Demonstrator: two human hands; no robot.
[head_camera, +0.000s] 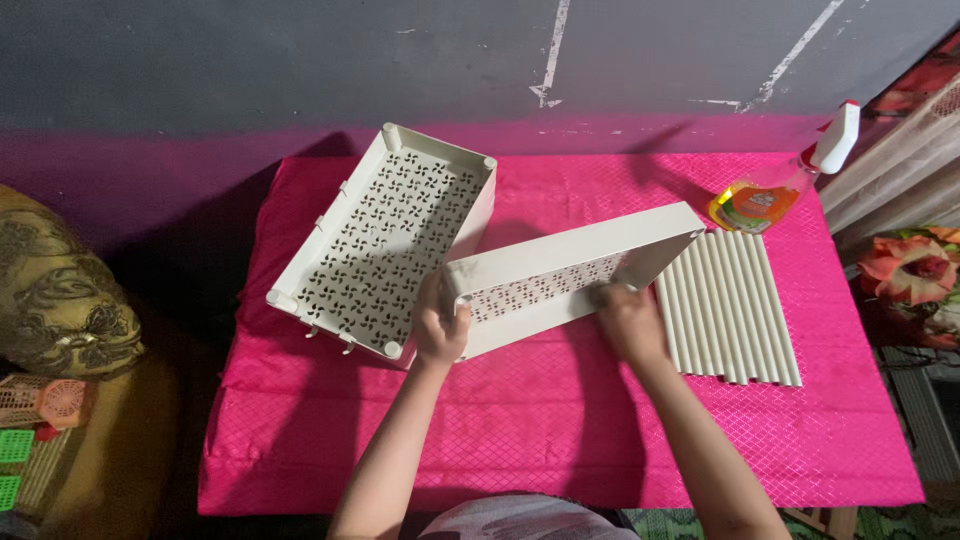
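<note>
**White perforated tray held tilted on the pink table**

A white plastic tray (560, 285) with a pinwheel-pattern perforated base is tipped up on its long side near the middle of the pink-covered table (560, 440), its open side turned away and down. The left hand (440, 325) grips its left corner, thumb over the rim; the right hand (625, 320) presses the lower long edge near its right end. Its right end rises toward the table's far right corner.

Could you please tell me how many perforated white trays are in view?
2: one tray lies on the pink cloth at left; the other tray is held tilted by both hands at centre. None appears hidden.
</note>
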